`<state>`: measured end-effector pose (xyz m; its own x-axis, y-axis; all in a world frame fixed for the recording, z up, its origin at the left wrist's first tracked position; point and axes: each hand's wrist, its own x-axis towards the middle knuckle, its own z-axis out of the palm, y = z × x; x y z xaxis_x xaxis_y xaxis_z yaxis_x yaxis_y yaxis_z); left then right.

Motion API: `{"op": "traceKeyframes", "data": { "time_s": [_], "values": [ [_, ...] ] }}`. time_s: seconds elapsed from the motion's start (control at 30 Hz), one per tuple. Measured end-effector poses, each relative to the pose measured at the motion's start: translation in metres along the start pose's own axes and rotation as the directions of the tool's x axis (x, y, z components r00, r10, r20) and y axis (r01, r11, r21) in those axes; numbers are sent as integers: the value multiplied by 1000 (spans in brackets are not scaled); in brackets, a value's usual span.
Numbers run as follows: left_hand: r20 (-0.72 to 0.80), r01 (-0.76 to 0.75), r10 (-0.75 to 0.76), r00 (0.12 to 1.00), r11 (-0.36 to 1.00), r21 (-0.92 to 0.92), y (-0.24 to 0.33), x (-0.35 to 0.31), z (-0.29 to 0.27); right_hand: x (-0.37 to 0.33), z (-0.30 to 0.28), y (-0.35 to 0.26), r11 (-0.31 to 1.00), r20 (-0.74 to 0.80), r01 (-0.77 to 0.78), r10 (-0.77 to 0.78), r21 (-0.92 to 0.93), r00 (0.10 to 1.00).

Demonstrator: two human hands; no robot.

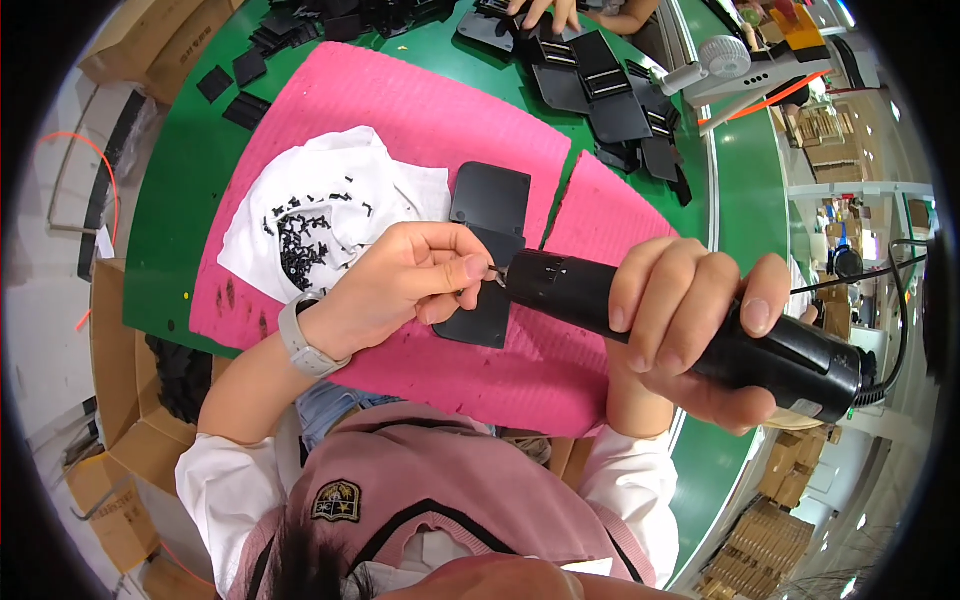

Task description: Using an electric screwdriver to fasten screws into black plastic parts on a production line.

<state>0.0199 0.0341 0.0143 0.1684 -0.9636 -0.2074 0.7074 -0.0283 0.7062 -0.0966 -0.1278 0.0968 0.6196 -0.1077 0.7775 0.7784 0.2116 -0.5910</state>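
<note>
My right hand (690,335) is wrapped round a black corded electric screwdriver (565,285), held tilted with its tip toward the left. My left hand (425,275) is closed in a pinch at the screwdriver's bit, on what looks like a small black screw, mostly hidden by the fingertips. Beneath both hands lies a black hinged plastic piece (492,195) made of two flat plates joined by a middle part. To its left, a white cloth (330,165) carries a heap of small black screws (300,250).
A pink foam mat (410,100) covers part of the green table (165,240). Several black plastic pieces (615,110) are piled at the far right, where another person's hand (545,12) reaches in. A small white fan (722,57) stands beyond; a cardboard box (150,430) sits at the left.
</note>
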Motion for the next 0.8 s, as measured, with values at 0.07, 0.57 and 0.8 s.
{"op": "traceKeyframes", "data": {
  "time_s": [0.07, 0.57, 0.8],
  "values": [
    [13, 22, -22, 1000, 999, -36, 1, -1, 0, 2, 2, 0, 999, 31, 18, -17, -35, 999],
    [-246, -26, 89, 965, 968, 250, 15, -1, -9, -12, -30, -5, 966, -65, -237, 231, -106, 971],
    [-180, 18, 55, 982, 925, 378, 1, 9, -5, -16, -22, -3, 941, -155, -302, 280, -150, 948]
  ]
}}
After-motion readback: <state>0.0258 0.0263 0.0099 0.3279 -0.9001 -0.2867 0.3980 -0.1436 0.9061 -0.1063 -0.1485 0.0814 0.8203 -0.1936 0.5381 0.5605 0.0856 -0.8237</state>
